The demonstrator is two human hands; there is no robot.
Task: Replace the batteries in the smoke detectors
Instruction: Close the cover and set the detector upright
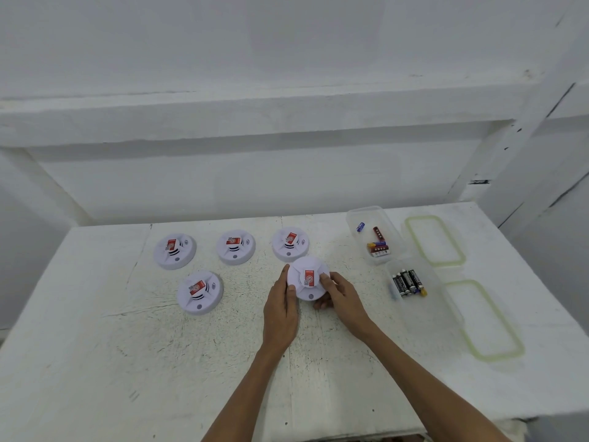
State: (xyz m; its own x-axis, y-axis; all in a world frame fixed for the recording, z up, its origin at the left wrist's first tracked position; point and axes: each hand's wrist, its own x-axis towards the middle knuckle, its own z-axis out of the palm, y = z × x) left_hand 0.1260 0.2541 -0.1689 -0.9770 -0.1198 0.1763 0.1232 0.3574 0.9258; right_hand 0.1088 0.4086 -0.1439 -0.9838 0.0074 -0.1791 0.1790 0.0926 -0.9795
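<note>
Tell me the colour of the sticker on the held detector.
Red, with a white mark, on the sticker; head view.

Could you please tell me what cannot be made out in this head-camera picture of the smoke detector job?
- Held smoke detector: its underside and battery compartment face away, and the left hand and right hand cover its sides.
- Red labels on the four detectors on the table: print too small.
- Batteries in the far container and near container: brands and charge unreadable.
</note>
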